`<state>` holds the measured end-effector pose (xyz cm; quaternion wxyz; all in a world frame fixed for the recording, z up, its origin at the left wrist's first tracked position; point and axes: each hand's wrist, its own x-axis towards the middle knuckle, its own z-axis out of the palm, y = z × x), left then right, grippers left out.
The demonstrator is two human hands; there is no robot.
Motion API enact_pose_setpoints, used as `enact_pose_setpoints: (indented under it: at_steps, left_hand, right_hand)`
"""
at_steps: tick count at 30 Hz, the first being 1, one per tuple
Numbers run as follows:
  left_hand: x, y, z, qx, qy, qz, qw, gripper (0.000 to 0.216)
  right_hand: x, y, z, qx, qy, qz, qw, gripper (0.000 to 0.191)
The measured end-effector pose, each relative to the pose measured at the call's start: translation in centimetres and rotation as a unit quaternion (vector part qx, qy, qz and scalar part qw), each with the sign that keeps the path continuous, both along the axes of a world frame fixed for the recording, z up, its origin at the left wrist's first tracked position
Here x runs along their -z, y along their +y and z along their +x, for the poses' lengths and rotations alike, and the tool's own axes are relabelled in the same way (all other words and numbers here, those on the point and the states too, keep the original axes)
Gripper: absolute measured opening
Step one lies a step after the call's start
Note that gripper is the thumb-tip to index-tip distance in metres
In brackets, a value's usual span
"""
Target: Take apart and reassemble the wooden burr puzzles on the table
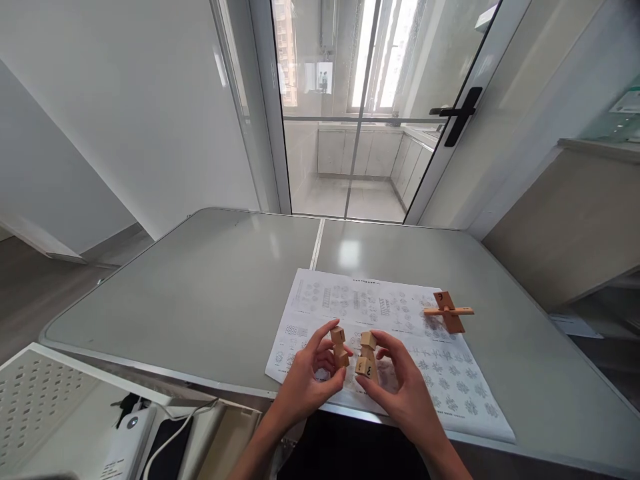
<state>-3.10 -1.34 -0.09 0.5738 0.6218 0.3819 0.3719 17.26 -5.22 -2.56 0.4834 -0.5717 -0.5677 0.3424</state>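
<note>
My left hand (313, 370) pinches a notched wooden puzzle piece (339, 347) between thumb and fingers, holding it roughly upright. A second notched wooden puzzle piece (367, 353), with dark marks on its lower end, is gripped by my right hand (403, 377). The two pieces are close together with a small gap between them, above a large printed instruction sheet (400, 333). On the sheet's right edge lies a crossed wooden assembly (447, 312), a flat reddish-brown plate with a lighter stick through it; neither hand touches it.
The sheet lies on a grey folding table (210, 293) with a metal edge and a centre seam. At lower left, a white perforated tray (45, 407) holds a white box-like device (129, 443), a dark phone-like slab (167, 448) and a cable. A glass door (360, 167) stands behind the table.
</note>
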Motion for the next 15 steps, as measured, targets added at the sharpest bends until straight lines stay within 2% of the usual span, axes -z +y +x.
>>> enact_pose_setpoints:
  at_steps: [2,7,11,15]
  left_hand:
    - [0.16,0.13,0.02,-0.004,0.007,0.0,1.0,0.074]
    - [0.16,0.39,0.01,-0.039,0.028,-0.005,0.999,0.053]
    - [-0.2,0.37,0.06,-0.037,0.04,0.013,0.998,0.038]
    - [-0.11,0.18,0.15,-0.021,0.038,0.007,0.999,0.038]
  right_hand:
    - [0.16,0.01,0.02,-0.002,-0.008,-0.001,1.0,0.062]
    - [0.16,-0.09,-0.16,0.019,-0.025,-0.007,0.999,0.06]
    - [-0.06,-0.05,-0.32,0.004,-0.027,-0.005,1.0,0.059]
    - [0.06,0.09,-0.37,0.005,-0.012,0.008,1.0,0.058]
